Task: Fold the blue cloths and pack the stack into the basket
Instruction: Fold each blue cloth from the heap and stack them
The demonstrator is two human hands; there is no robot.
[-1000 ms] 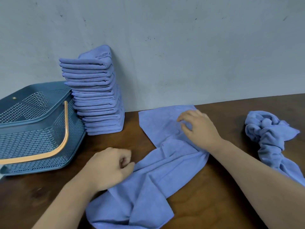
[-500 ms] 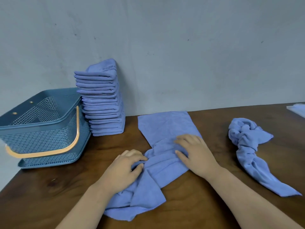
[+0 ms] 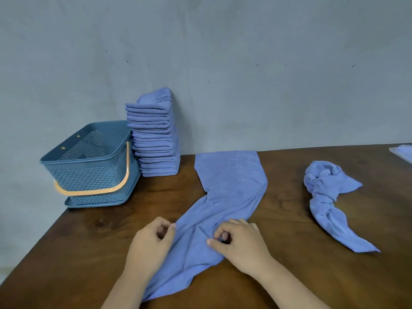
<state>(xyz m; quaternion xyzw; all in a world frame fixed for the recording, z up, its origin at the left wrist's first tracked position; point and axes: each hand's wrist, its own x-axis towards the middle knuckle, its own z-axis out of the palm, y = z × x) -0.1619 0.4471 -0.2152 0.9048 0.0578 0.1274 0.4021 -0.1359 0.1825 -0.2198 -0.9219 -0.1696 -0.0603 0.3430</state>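
Note:
A long blue cloth [image 3: 231, 188] lies rumpled down the middle of the wooden table [image 3: 289, 275], its far end flat near the wall. My left hand [image 3: 151, 244] pinches the cloth's left edge with curled fingers. My right hand [image 3: 240, 241] grips a fold of the same cloth just to the right. A tall stack of folded blue cloths [image 3: 156, 137] leans against the wall. Beside it at the left stands the blue mesh basket [image 3: 89, 170] with an orange handle, nothing visible inside. A twisted blue cloth [image 3: 325, 197] lies to the right.
The grey wall [image 3: 245, 63] runs right behind the table. The table's left edge passes diagonally under the basket. At the far right edge a pale tray-like thing [image 3: 403, 152] with blue cloth on it is partly in view.
Both hands have slid toward me along the cloth and now pinch its near part. The cloth has been drawn out longer and straighter. My view has pulled back and shifted.

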